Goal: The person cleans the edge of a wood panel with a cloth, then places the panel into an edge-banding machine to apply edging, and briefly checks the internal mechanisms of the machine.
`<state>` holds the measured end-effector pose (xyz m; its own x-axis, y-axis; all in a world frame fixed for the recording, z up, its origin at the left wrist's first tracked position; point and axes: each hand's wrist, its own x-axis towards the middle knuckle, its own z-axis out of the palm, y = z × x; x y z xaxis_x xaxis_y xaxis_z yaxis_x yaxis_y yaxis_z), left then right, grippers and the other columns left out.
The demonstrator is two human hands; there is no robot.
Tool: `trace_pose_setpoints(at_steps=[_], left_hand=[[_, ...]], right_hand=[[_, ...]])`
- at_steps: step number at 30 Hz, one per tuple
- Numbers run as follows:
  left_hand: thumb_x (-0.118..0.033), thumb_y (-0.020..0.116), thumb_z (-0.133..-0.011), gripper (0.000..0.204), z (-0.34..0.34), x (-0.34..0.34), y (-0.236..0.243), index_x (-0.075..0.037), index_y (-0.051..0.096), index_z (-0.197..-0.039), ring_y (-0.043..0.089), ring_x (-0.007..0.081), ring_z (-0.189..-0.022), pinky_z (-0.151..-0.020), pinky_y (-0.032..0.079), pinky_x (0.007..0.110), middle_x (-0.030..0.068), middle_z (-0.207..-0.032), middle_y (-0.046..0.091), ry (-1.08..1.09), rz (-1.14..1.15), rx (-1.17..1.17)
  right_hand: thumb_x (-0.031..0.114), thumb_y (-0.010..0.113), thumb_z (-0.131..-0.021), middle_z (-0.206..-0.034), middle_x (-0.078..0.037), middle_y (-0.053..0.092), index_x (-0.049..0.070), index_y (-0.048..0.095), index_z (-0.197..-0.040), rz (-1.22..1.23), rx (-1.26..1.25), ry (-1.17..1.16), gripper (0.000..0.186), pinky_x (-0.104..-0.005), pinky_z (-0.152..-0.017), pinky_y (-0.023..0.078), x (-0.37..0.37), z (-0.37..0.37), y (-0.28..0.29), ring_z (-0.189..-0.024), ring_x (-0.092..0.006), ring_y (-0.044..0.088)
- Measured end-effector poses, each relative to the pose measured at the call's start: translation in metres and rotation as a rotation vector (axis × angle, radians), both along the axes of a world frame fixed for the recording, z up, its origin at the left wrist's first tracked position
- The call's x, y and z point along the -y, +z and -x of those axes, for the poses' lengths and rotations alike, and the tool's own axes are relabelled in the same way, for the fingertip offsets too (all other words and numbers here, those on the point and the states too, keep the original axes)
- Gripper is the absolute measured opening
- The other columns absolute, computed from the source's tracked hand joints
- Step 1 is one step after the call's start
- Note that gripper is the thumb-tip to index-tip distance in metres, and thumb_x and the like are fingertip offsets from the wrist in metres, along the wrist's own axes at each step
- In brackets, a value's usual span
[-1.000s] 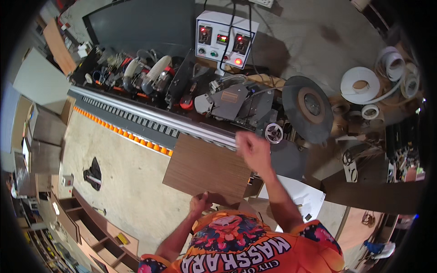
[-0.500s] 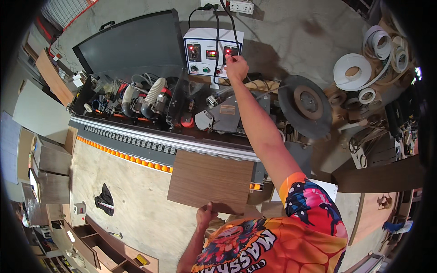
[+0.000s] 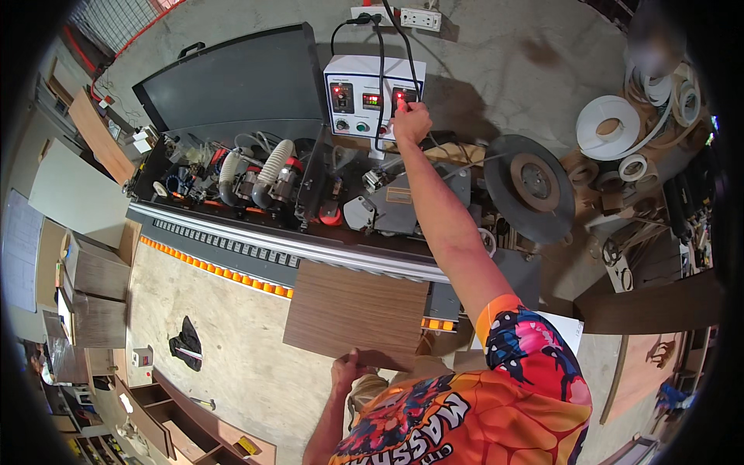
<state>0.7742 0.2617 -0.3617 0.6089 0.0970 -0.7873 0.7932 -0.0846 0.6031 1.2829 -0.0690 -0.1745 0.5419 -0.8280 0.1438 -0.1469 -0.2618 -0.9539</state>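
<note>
My right hand [image 3: 411, 122] is raised to the white control box [image 3: 359, 70], its fingers closed at the right-hand switch [image 3: 403, 96] beside a lit red indicator; the fingertips partly cover it. Black cables hang down the box front. My left hand [image 3: 346, 368] grips the near edge of a brown wood-grain board [image 3: 353, 302], which rests against the silver rail [image 3: 225, 228] of a long edge-banding machine. Behind the rail are exposed motors with ribbed hoses [image 3: 271, 170] and a grey round disc [image 3: 529, 186].
An open dark cover [image 3: 225, 74] stands behind the machine. Tape rolls [image 3: 607, 124] lie at the right. Cabinets [image 3: 97, 271] and loose boards [image 3: 77, 186] line the left. A black cloth [image 3: 186, 341] lies on the pale floor; orange rollers [image 3: 217, 266] edge the machine.
My right hand has moved from near the rail and small wheel up and forward to the control box's right switch. My left hand stays at the board's near edge. The view has shifted slightly.
</note>
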Motion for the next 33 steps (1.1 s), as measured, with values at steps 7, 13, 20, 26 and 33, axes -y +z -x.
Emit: trace_pose_setpoints(at_steps=[7, 13, 20, 26, 33], left_hand=[[-0.044, 0.064, -0.098, 0.053, -0.009, -0.019, -0.001, 0.009, 0.071, -0.104, 0.073, 0.0182, -0.063, -0.056, 0.059, 0.028, 0.0144, -0.072, 0.073, -0.003, -0.053, -0.007], [-0.044, 0.063, -0.099, 0.054, -0.016, -0.027, 0.001, 0.009, 0.071, -0.103, 0.072, 0.0177, -0.061, -0.053, 0.058, 0.028, 0.0145, -0.073, 0.072, 0.021, -0.053, -0.002], [-0.044, 0.063, -0.099, 0.053, -0.023, -0.049, -0.01, 0.008, 0.071, -0.105, 0.071, 0.0174, -0.062, -0.054, 0.057, 0.026, 0.0126, -0.076, 0.072, 0.011, -0.06, 0.058], [-0.043, 0.064, -0.099, 0.054, -0.029, -0.068, 0.002, 0.01, 0.069, -0.11, 0.072, 0.0184, -0.064, -0.055, 0.058, 0.026, 0.0133, -0.083, 0.072, 0.058, -0.033, 0.05], [-0.04, 0.064, -0.1, 0.053, -0.042, -0.079, 0.004, 0.012, 0.068, -0.109, 0.071, 0.0181, -0.062, -0.053, 0.057, 0.026, 0.0132, -0.084, 0.071, 0.057, -0.03, 0.048]], right_hand=[[0.028, 0.073, -0.09, -0.067, -0.011, 0.072, 0.007, 0.069, -0.091, 0.04, 0.093, 0.028, 0.022, -0.0464, -0.074, 0.057, -0.009, 0.009, 0.006, -0.075, -0.0331, 0.074], [0.025, 0.075, -0.09, -0.063, -0.012, 0.071, 0.003, 0.068, -0.089, 0.01, 0.167, 0.048, 0.023, -0.0418, -0.067, 0.057, -0.005, 0.008, 0.005, -0.066, -0.03, 0.074], [0.022, 0.079, -0.087, -0.07, -0.013, 0.072, 0.001, 0.071, -0.095, 0.394, 0.167, -0.042, 0.024, -0.0402, -0.065, 0.057, -0.002, 0.01, -0.01, -0.063, -0.0248, 0.074], [0.014, 0.068, -0.098, -0.085, -0.012, 0.073, -0.005, 0.064, -0.103, -0.341, 0.49, 0.38, 0.02, -0.0264, -0.052, 0.055, -0.047, 0.116, 0.014, -0.065, -0.0184, 0.073], [0.014, 0.063, -0.101, -0.082, -0.01, 0.072, -0.001, 0.063, -0.107, -0.331, 0.284, 0.658, 0.016, -0.0249, -0.055, 0.055, -0.093, 0.264, -0.015, -0.064, -0.0139, 0.07]])
